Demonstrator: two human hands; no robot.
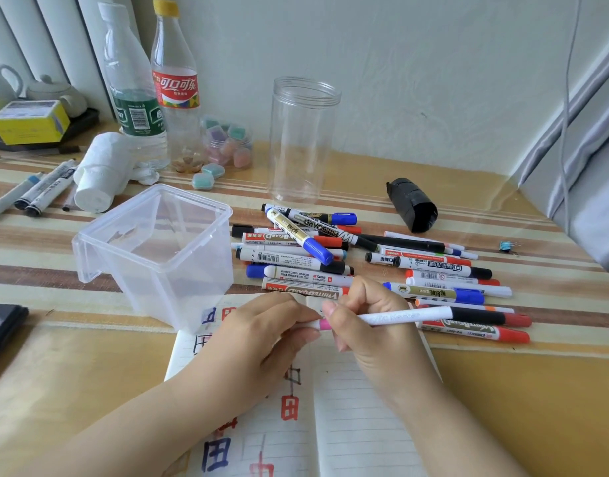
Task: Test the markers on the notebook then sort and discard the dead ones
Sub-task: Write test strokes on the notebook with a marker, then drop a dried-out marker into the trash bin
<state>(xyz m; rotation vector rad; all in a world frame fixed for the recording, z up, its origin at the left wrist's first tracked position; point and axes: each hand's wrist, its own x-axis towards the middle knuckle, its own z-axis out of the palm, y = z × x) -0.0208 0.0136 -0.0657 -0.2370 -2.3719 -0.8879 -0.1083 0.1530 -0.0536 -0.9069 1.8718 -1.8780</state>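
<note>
Clear tub (158, 242) at left on the desk (502, 390), open notebook (358, 401) below centre. Left hand (261, 339) pinching the pink cap end; right hand (368, 325) gripping the white barrel of the slim marker (392, 317). Light, stiff, smooth plastic, best held mid-barrel. Long axis nearly level, cap leftward, tail over the marker pile (365, 259) at right.

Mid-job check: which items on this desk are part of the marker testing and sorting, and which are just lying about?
In the job: white pen held by both hands, left hand, right hand; notebook; marker pile; square plastic tub; clear jar.

Lying about: two bottles, tissue roll, black roll, binder clip.
</note>
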